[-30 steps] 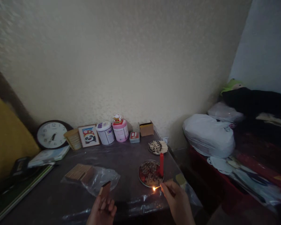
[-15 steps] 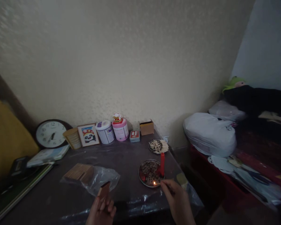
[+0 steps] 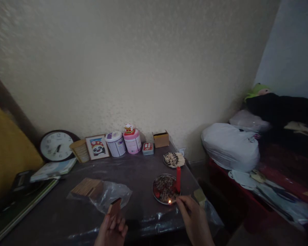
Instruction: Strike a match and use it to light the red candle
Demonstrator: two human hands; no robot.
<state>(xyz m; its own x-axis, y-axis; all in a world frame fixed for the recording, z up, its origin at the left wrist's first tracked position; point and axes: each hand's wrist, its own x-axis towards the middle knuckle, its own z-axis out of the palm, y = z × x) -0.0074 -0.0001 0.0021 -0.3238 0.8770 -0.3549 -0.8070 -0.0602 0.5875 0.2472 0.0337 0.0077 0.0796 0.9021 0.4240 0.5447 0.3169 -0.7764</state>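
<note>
Wrists cut off — right hand (image 3: 195, 220) hides all but match flame (image 3: 169, 202).

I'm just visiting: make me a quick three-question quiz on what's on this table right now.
1. True or false: the red candle stands upright on the metal dish.
2. What does the left hand hold?
A. matchbox
B. spoon
C. phone
3. Fill in: the right hand holds a burning ____ at the dish's near rim.

Key: 1 true; 2 A; 3 match.
</note>
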